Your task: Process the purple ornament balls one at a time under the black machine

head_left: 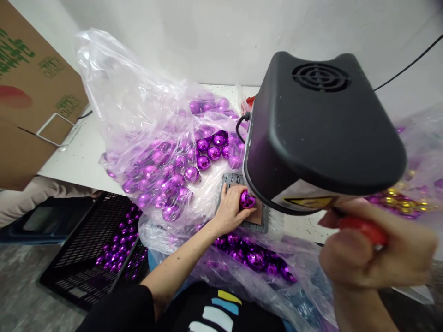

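Note:
My left hand (pixel 228 210) grips a shiny purple faceted ball (pixel 248 199) between thumb and fingers, over a brown pad (pixel 255 215) on a grey base plate (pixel 263 221). The ball sits beside the lower edge of a black machine housing (pixel 325 133), which has a round vent on top and a yellow warning label. At the right, my right hand (pixel 380 253) is wrapped round the red handle (pixel 363 229) of that machine. The housing hides the part above the pad.
A clear plastic bag (pixel 148 152) of purple balls spreads over the white table (pixel 65 163). More purple balls (pixel 256 260) lie in plastic on my lap. A black crate (pixel 76 249) holds smaller ones. A cardboard box (pixel 34 101) stands left; gold and purple beads (pixel 398 203) lie right.

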Motion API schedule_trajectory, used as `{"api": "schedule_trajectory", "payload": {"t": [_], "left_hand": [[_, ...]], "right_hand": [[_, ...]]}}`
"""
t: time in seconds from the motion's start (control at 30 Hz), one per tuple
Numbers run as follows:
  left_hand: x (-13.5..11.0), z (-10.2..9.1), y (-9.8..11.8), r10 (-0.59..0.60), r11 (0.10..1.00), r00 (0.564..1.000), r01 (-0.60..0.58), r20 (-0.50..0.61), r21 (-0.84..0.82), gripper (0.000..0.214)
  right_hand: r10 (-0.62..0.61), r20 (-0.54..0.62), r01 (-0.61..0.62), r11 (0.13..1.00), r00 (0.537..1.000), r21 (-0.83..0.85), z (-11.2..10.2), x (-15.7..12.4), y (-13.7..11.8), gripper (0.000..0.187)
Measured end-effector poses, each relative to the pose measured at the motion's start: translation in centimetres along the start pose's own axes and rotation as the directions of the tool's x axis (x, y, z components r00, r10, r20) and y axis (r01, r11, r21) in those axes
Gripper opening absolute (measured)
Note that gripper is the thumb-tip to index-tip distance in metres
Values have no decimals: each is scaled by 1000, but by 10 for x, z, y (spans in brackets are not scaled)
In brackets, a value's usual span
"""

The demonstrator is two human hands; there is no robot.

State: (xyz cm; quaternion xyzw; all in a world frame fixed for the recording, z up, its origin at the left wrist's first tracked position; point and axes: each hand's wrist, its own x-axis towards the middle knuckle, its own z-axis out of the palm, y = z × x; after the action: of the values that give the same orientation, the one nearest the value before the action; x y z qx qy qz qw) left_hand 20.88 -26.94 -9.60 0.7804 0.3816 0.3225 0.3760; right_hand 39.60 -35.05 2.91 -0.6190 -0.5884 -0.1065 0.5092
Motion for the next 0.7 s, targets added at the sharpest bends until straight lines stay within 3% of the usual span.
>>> {"api": "schedule_trajectory", "payload": {"t": [0.07, 0.13, 0.3, 0.4, 0.47, 0.53, 0.6, 0.7], "left_hand": [[-8, -7, 7, 8, 1000, 999, -8, -36, 7, 45], [-25, -15, 15, 10, 1000, 1000, -10, -26, 14, 50], [-93, -25, 27, 9, 973, 968, -66, 250, 220, 77], [-100, -29, 28, 7, 941, 956, -105, 292, 321, 96], [-76, -42, 25, 78, 938, 961, -161, 265, 309, 80], [-32, -65, 17, 115, 914, 981, -166, 154, 371, 40], [18, -94, 2, 28, 839, 999, -7, -29, 544, 29], [78, -130, -25, -192, 615, 980, 157, -46, 772, 35]], "right_hand": [[49, -131, -47, 999, 990, 25, 1, 24, -9, 45], [71, -175, -61, 996, 982, 64, 6, 45, -16, 46], [111, -158, -74, 972, 981, 224, 17, 63, -19, 40], [122, -198, -84, 977, 973, 194, 18, 61, -16, 41], [128, -197, -93, 980, 972, 178, 17, 61, -15, 42], [141, -173, -113, 980, 975, 166, 16, 62, -15, 42], [151, -156, -128, 980, 976, 150, 15, 63, -16, 42], [163, -136, -143, 979, 977, 146, 14, 65, -17, 39]]}}
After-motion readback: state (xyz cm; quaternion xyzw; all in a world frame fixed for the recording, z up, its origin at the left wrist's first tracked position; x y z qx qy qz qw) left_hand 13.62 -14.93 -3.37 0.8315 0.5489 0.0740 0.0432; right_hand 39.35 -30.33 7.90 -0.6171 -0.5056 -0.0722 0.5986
